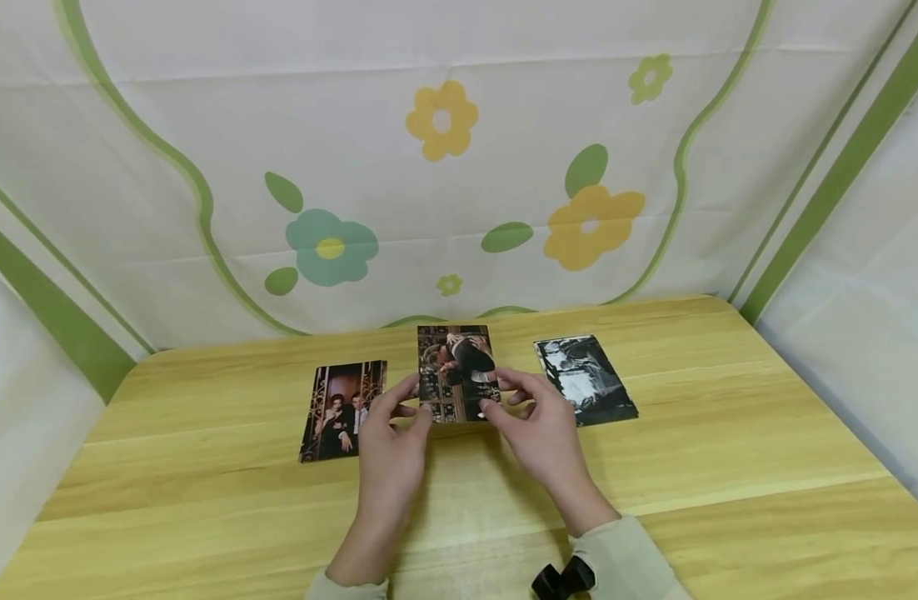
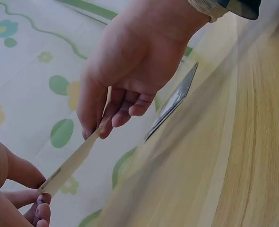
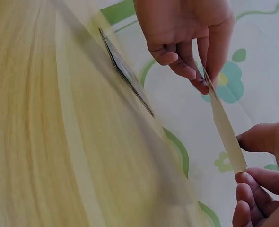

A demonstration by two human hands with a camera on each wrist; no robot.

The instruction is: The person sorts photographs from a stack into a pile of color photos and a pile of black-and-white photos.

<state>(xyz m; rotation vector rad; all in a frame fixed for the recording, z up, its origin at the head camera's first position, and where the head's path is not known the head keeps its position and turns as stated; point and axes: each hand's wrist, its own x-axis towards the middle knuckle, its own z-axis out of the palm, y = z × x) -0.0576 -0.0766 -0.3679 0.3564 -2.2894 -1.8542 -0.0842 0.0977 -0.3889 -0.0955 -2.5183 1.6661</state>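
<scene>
Both hands hold a photo card [image 1: 455, 367] up above the table, upright in the head view, its picture lying sideways. My left hand [image 1: 391, 450] pinches its left edge between thumb and fingers. At the opposite edge, my right hand [image 1: 537, 425] pinches it the same way. Seen edge-on in the right wrist view, the card [image 3: 227, 135] shows a pale back, and its edge looks split near the left hand [image 3: 191, 38]. Left of the hands lies a pile of dark photo cards [image 1: 339, 417]; a black-and-white pile [image 1: 586, 379] lies to their right.
The wood-grain table [image 1: 729, 433] backs onto a white cloth [image 1: 504, 50] printed with flowers and green lines. Cloth also hangs at both sides. A black object [image 1: 564, 577] shows by the right sleeve [image 1: 627, 558] at the lower edge.
</scene>
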